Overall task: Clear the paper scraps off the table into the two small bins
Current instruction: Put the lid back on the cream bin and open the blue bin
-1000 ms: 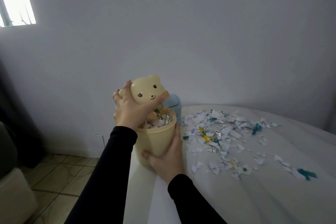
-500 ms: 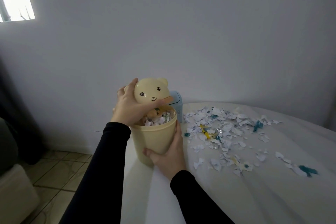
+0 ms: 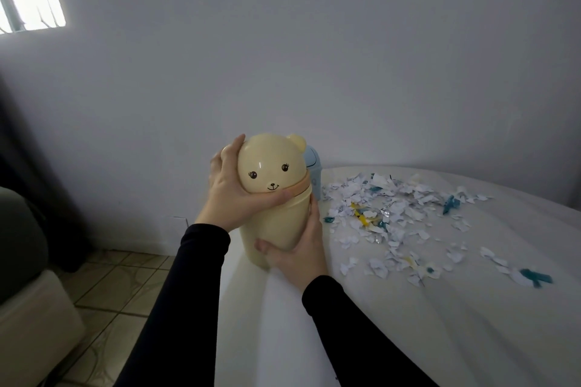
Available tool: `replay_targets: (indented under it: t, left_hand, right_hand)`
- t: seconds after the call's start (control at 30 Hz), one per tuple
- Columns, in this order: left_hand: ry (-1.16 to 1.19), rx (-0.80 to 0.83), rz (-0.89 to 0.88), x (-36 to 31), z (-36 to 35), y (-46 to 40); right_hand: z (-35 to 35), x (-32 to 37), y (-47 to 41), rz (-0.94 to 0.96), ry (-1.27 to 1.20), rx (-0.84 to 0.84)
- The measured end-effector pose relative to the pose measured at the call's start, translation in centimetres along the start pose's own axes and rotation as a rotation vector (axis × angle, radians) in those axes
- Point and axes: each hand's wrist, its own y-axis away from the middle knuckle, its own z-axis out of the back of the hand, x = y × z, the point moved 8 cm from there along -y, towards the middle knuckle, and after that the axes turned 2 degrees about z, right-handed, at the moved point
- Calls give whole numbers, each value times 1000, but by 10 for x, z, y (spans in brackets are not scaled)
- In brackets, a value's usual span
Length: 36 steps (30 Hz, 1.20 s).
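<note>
The yellow bear bin [image 3: 276, 223] stands upright at the table's [image 3: 471, 324] near-left edge, long axis vertical, with its bear-head lid [image 3: 272, 163] seated on the rim. The lid is gripped by the left hand [image 3: 232, 195], fingers wrapped over the crown and thumb along the orange collar; the bin's lower body is clasped by the right hand [image 3: 298, 248] from the right side. Both hands are therefore clamped on one object, stacked along its axis, left above right. The blue bin [image 3: 314, 173] is tucked just behind the yellow one, mostly hidden; whether they touch cannot be told. The paper scraps [image 3: 393, 214] are spread to the right of both bins, well apart from the left hand and nearest the right hand, the closest pieces lying just beside it. Much of the clearing is judged still undone. The next reach is judged to fall to the right hand, sideways to the right, with the blue bin as the likely receiver since the yellow one is capped.
</note>
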Motion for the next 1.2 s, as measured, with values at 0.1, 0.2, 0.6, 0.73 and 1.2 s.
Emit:
replay_targets:
  t: [0.1, 0.2, 0.6, 0.73, 1.2]
  left_hand:
    - [26, -13, 2, 0, 0, 4]
    - [52, -37, -15, -1, 0, 9]
    - [25, -39, 4, -9, 0, 16]
    - [-25, -41, 29, -10, 2, 14]
    - [-26, -31, 38, -1, -4, 16]
  right_hand:
    - [0, 0, 0, -9, -17, 17]
    - [-1, -1, 0, -6, -23, 27]
    - [-4, 0, -2, -5, -14, 46]
    - [-6, 0, -2, -6, -14, 50]
    - [-7, 1, -4, 10, -9, 61]
